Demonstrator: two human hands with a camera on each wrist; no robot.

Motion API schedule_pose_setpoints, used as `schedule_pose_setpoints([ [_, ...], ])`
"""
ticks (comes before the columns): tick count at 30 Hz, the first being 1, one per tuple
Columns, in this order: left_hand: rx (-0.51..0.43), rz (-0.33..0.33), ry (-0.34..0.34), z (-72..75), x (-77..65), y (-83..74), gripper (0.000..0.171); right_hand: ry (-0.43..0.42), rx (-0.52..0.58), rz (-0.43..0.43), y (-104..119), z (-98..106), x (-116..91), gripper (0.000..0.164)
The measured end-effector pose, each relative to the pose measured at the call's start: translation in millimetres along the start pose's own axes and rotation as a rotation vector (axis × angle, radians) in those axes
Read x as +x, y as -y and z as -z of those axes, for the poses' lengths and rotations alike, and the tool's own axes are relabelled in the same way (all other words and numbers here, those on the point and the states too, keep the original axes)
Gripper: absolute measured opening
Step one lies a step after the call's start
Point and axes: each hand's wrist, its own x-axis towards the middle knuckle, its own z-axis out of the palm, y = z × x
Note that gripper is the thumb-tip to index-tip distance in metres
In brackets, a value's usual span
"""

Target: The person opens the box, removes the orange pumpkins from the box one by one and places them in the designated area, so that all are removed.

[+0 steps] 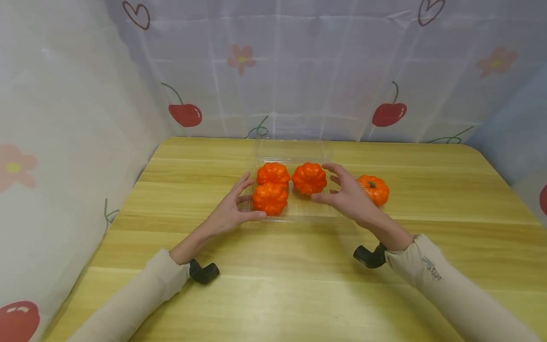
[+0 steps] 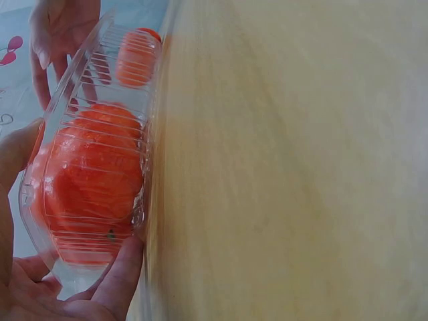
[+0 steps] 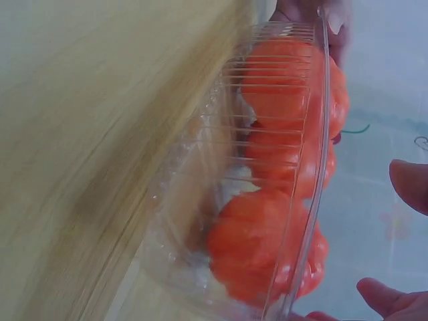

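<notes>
An open clear plastic box (image 1: 308, 209) holds three orange pumpkins. Two of them, the back left pumpkin (image 1: 273, 174) and the front left pumpkin (image 1: 270, 199), lie close together; the third pumpkin (image 1: 309, 178) lies at the back right. My left hand (image 1: 226, 211) holds the box's left end, thumb at the front rim and fingers along the side. In the left wrist view a fingertip touches the ribbed wall. My right hand (image 1: 350, 194) hovers over the box's right end with fingers spread beside the third pumpkin. In the right wrist view the fingers are apart from it.
Another orange pumpkin (image 1: 374, 191), with a green stem, sits on the wooden table (image 1: 278, 285) right of the box, behind my right hand. The box's clear lid (image 1: 295, 149) stands folded back near the patterned curtain (image 1: 299, 71).
</notes>
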Motion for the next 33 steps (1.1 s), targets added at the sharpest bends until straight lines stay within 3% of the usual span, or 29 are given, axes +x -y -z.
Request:
schedule_pose_setpoints([
  [12, -0.016, -0.010, 0.001, -0.3, 0.2, -0.8, 0.102, -0.001, 0.025, -0.052, -3, -14, 20, 0.081],
  [17, -0.019, -0.018, -0.001, -0.1, 0.0, -0.6, 0.101, -0.035, 0.060, -0.048, -6, -15, 20, 0.073],
  [33, -0.014, -0.007, -0.011, -1.7, -0.5, -1.1, 0.100, -0.069, 0.015, 0.019, -13, -21, 22, 0.044],
])
